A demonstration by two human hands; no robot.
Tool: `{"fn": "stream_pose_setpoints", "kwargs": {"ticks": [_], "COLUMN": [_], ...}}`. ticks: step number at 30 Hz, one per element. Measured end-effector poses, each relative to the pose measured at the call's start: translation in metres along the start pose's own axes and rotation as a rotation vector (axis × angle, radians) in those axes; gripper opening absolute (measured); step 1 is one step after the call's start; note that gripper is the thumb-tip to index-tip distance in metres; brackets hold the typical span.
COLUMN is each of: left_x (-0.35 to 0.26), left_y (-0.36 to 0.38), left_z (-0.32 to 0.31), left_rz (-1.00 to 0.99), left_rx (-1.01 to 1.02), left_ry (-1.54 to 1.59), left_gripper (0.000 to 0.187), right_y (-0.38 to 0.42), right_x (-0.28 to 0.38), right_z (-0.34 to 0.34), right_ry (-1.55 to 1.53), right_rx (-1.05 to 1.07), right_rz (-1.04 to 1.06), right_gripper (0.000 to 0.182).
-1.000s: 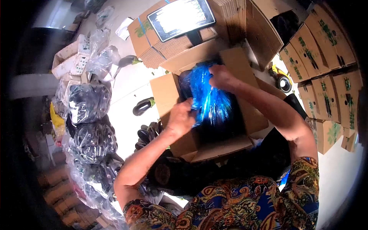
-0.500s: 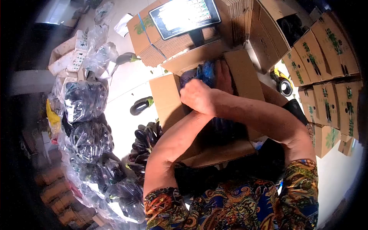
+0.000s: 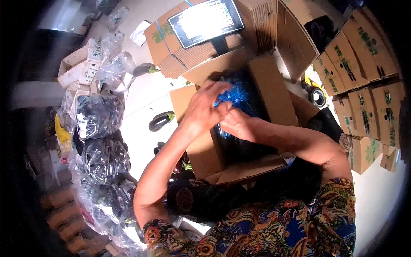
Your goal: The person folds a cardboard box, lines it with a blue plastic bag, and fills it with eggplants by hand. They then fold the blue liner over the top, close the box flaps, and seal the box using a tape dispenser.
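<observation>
An open cardboard box (image 3: 199, 145) stands before me with its flaps spread and dark contents inside. Over it, my left hand (image 3: 204, 105) is closed at the near side of a shiny blue tinsel-like bundle (image 3: 235, 95). My right hand (image 3: 235, 123) is also closed, touching my left hand just below the bundle. Strands of blue show between and under the two hands. The exact grip of the fingers is partly hidden.
Bagged eggplants (image 3: 98, 115) line the left side. A loose eggplant (image 3: 161, 121) lies on the floor. A lit screen (image 3: 206, 21) stands beyond the box, near flattened cardboard (image 3: 158, 38). Stacked cartons (image 3: 364, 107) and a tape dispenser (image 3: 318, 96) are at right.
My arms have uncrossed. Both hands have come up out of the box and together, and the blue bundle now stands gathered at them.
</observation>
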State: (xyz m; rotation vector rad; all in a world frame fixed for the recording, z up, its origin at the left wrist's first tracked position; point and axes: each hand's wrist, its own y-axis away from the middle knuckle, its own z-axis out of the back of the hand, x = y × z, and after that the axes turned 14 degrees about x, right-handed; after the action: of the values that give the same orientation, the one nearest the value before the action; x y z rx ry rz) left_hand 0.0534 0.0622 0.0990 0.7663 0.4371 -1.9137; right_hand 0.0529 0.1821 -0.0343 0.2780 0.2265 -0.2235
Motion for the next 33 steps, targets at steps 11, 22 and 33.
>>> {"fn": "stream_pose_setpoints", "kwargs": {"ticks": [11,22,33], "left_x": [0.080,0.073,0.072], "left_y": [0.014,-0.005,-0.025], "left_z": [-0.065,-0.067,-0.026], "left_rz": [0.066,0.014,0.203], "left_rx": [0.096,-0.027,-0.195], "left_ry": [-0.331,-0.384,-0.431], "left_gripper": [0.041,0.032,0.025], "right_y": [0.015,-0.003,0.023], "right_x": [-0.089,-0.096,-0.046], "right_z": [-0.015,-0.008,-0.003], "right_ry": [-0.793,-1.049,-0.629], "right_rx": [-0.422,-0.366,-0.341], "right_rz": [-0.365,-0.559,-0.227], "right_gripper": [0.016,0.023,0.036]}}
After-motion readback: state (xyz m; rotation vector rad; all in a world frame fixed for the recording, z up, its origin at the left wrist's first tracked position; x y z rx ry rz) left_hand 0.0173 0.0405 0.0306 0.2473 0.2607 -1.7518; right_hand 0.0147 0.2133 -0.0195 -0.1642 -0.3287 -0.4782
